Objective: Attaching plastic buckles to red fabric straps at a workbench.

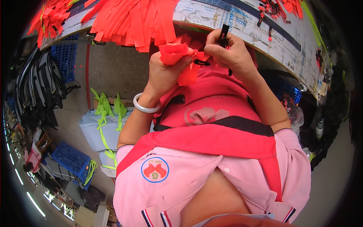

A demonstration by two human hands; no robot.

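My left hand (163, 75), with a white bangle at its wrist, is closed round a bunch of bright red-orange fabric strips (172, 57). At the bunch's right end, by my thumb, hangs a small black zipper-pull-like tab (202, 62). Close by on the right, my right hand (239, 56) has its fingers curled together over several small black tabs (224, 32) with bits of red cord. One tab sticks up above the fingers, another shows below them. Both hands are held over my red apron (215, 98), just off the table edge.
A large heap of red-orange strips (136, 22) overhangs the worn white table (196, 13). More black-and-red tabs (270, 11) lie at its right. Left are hanging black strips (39, 83), blue crates (72, 157) and green straps (101, 106) on a pale blue stack (92, 132).
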